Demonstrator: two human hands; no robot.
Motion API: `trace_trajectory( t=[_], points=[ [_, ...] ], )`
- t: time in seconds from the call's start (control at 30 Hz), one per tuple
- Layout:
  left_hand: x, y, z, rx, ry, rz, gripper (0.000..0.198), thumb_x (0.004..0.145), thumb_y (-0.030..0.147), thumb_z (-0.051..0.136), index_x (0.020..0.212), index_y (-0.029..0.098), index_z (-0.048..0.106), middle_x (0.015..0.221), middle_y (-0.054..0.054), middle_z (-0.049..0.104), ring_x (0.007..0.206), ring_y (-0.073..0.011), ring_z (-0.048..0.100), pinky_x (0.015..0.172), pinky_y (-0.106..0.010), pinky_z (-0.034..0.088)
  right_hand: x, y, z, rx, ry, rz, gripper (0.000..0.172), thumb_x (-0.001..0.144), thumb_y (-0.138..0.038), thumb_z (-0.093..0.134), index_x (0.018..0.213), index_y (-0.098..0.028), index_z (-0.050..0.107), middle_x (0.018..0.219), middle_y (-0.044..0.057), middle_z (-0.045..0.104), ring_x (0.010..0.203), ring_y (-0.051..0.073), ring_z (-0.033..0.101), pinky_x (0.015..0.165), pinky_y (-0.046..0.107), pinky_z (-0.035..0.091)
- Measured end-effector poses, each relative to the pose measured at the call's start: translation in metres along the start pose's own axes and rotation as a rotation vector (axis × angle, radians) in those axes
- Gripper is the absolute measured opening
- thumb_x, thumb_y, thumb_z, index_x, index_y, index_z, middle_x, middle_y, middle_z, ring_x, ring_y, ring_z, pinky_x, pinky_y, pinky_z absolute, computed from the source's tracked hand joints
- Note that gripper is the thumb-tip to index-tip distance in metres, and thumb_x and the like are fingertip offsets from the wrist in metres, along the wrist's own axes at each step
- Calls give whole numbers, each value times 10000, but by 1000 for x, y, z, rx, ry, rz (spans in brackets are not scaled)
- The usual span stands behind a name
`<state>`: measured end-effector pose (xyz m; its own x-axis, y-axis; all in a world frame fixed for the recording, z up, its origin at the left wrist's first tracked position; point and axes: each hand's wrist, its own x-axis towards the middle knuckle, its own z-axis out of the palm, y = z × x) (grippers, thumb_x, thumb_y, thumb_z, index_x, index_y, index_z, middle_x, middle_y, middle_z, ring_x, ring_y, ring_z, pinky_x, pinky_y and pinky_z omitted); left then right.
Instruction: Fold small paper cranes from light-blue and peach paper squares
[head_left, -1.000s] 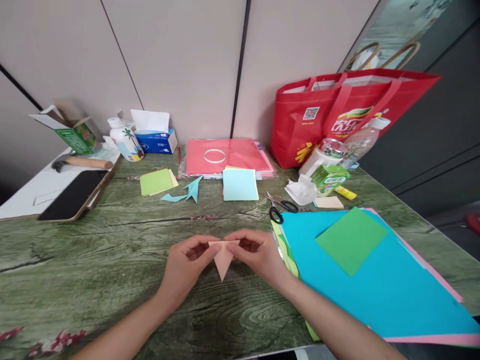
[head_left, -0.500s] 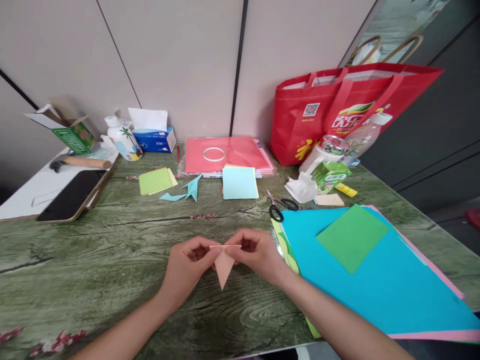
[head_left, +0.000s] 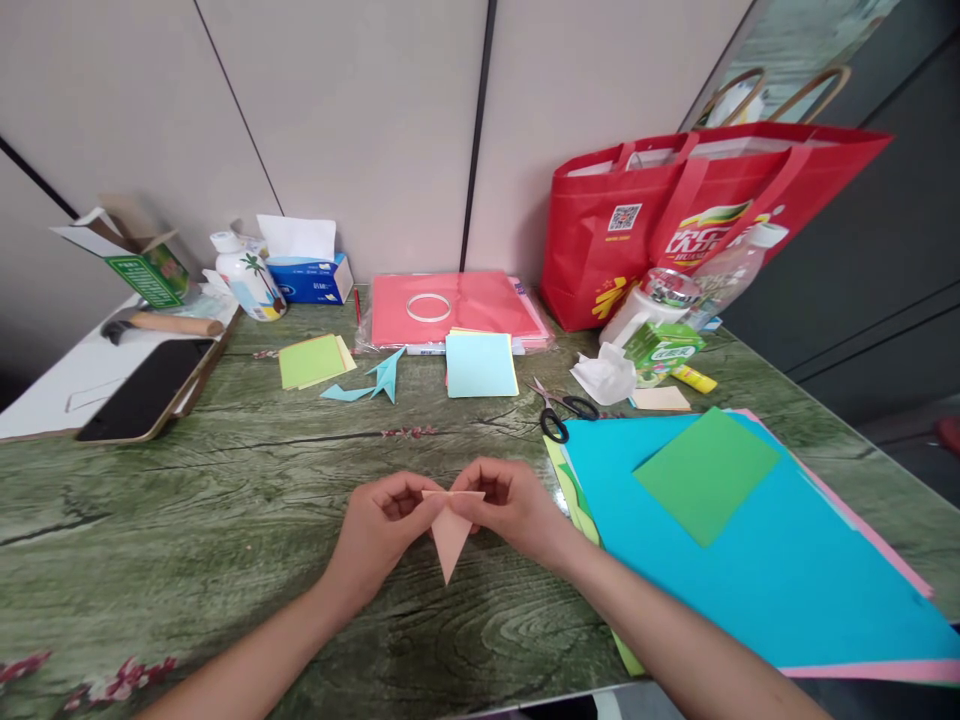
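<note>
A small folded piece of peach paper (head_left: 450, 549) is held up just above the table, its point aimed down toward me and its flat edge on top. My left hand (head_left: 385, 522) pinches its left side near the top edge, thumb in front. On the right side my right hand (head_left: 508, 502) pinches it the same way, and the two thumb tips nearly meet. The fingers behind the paper are partly hidden. Beyond my hands lie a folded light-blue paper shape (head_left: 384, 378) and a stack of light-blue square sheets (head_left: 481, 366).
Black-handled scissors (head_left: 559, 410) lie right of centre, beside large blue sheets (head_left: 705, 610) with a green square (head_left: 707, 477) on top. A red bag (head_left: 600, 240) stands at the back right. At left are a phone (head_left: 146, 392), a hammer (head_left: 176, 324) and green sheets (head_left: 309, 362).
Almost nothing differs. Both hands keep their pinch on the peach paper, whose lower point has dipped very slightly.
</note>
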<state>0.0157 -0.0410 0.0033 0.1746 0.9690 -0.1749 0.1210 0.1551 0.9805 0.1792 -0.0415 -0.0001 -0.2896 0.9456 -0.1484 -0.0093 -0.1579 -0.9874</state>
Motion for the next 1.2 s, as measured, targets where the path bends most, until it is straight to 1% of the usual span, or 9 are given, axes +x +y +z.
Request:
trace_trajectory(
  t=[0.1,0.3,0.43,0.53,0.67,0.77,0.87,1.07,1.2],
  points=[
    [0,1,1,-41,-16,-31,121,652,288,696,683,171,688,612,10,651,555,-93,526,519,-169,403,-1,-1,0,-65,44,-37,126,699,-244,631,657,-139,575,599,-22,556,526,76,472,491,199,357],
    [-2,-2,-1,-40,-53,-25,193,657,325,686,588,146,662,560,-8,634,537,-112,527,526,-202,421,-2,3,2,-137,82,-85,131,687,-201,617,588,-152,548,562,-33,535,519,74,445,480,196,331],
    [-1,-6,-1,-52,-18,-18,214,693,339,658,608,150,608,574,13,598,549,-101,497,526,-193,393,2,6,3,-17,31,-14,158,680,-289,662,662,-147,594,592,-27,557,516,79,475,485,208,386],
    [1,-7,-1,-11,50,4,209,721,336,632,628,157,578,586,30,568,557,-94,477,523,-184,375,4,4,2,75,2,63,285,635,-364,709,798,-151,614,642,-24,583,522,88,518,496,226,441],
    [3,-5,-3,21,87,45,174,717,330,631,668,167,596,588,36,563,556,-98,479,516,-184,371,4,1,0,92,3,93,334,626,-452,707,701,-149,588,616,-16,599,525,94,551,527,238,471],
    [1,-1,-2,19,29,28,160,693,325,654,733,171,657,636,6,631,577,-125,524,526,-204,396,2,-1,1,53,16,44,337,645,-466,693,655,-153,568,576,-24,581,511,89,539,515,225,453],
    [-1,1,-2,24,-23,50,152,701,311,651,692,166,694,695,-35,677,646,-160,569,579,-232,425,0,0,1,-1,0,-13,309,693,-444,663,660,-155,558,584,-25,559,522,85,511,511,214,418],
    [-1,-1,-5,4,-104,148,156,727,293,639,648,168,692,620,-16,614,602,-142,538,546,-224,405,-3,1,0,-254,13,-206,282,766,-374,614,595,-164,535,577,-27,487,546,91,429,489,207,318],
    [-1,-2,-4,23,-43,162,119,733,288,636,714,191,702,749,-33,653,705,-167,586,628,-248,450,-4,3,2,-378,128,-327,220,801,-307,591,631,-168,579,587,-11,532,547,100,466,496,216,356]
  ],
)
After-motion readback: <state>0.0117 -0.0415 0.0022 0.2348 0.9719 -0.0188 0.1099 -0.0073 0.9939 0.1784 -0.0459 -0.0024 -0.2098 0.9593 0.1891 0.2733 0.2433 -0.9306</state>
